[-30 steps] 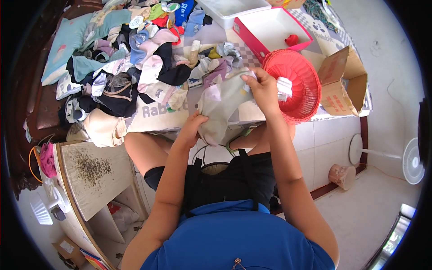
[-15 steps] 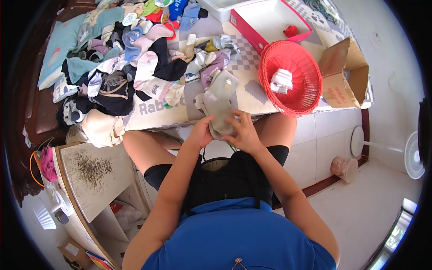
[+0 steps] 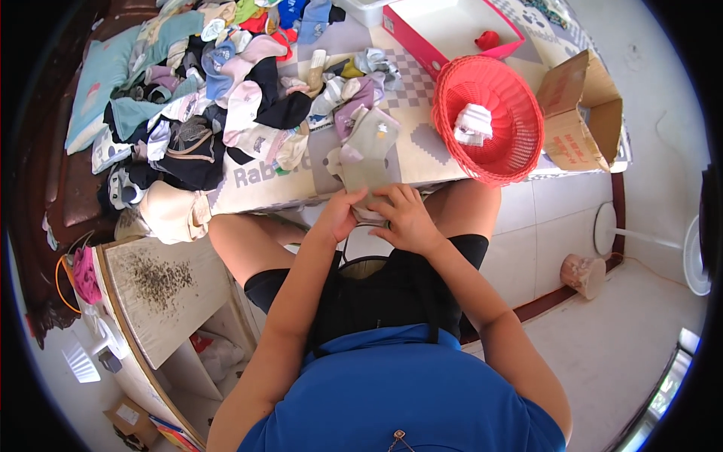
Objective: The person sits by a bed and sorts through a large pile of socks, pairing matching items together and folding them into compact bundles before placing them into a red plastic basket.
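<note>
A grey-green sock [image 3: 367,162] lies lengthwise at the near edge of the bed, its far end showing a small orange-and-white patch. My left hand [image 3: 339,216] grips its near end from the left, the thumb across the top. From the right, my right hand [image 3: 409,218] has its fingers bent onto the same end. Both hands cover much of that end, so its fold cannot be made out. Just beyond lies a mauve sock [image 3: 354,111], part of a large loose heap of socks [image 3: 256,113] spreading to the left.
A red woven basket [image 3: 520,143] holding a folded white bundle stands to the right. Beside it are an open cardboard box [image 3: 568,143] and a pink-and-white box lid [image 3: 422,41] with a red bundle inside. A wooden cabinet [image 3: 124,309] stands at lower left.
My left thumb has come over the sock's near end. My right fingers have closed down onto it, and less of that end shows below my hands. The view has shifted slightly.
</note>
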`<move>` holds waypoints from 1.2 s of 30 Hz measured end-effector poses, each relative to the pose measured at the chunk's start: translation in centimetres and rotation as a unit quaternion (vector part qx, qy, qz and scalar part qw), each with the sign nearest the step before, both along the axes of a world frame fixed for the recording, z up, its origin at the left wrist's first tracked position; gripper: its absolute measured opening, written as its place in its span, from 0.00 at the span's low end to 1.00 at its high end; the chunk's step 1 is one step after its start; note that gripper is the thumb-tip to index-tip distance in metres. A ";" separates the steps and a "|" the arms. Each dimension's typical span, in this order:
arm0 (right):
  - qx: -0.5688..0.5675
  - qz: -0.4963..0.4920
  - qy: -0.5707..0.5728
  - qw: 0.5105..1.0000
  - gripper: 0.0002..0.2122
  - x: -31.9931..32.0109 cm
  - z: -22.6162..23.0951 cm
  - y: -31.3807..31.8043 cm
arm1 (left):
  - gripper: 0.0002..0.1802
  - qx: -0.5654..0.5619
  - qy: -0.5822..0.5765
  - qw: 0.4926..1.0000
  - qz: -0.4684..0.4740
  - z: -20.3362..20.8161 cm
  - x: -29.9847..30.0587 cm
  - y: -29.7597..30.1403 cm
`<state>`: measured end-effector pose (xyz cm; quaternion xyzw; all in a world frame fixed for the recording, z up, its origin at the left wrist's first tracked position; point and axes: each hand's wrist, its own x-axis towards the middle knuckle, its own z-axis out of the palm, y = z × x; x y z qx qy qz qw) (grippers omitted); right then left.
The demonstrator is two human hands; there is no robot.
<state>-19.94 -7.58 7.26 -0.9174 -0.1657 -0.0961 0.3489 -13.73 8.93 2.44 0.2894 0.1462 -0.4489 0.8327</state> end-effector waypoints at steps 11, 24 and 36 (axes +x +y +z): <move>0.001 -0.013 -0.030 0.999 0.16 -1.1 -0.9 -0.7 | 0.17 -0.062 0.060 0.996 -0.027 -2.1 -0.7 -0.6; 0.074 -0.156 0.041 0.984 0.12 -0.6 -0.2 -1.0 | 0.19 0.122 -0.061 0.990 -0.034 1.5 -1.3 -2.0; 0.042 -0.008 -0.035 0.998 0.14 -1.1 1.4 -3.0 | 0.20 -0.127 0.060 0.990 -0.026 0.2 -1.0 -1.4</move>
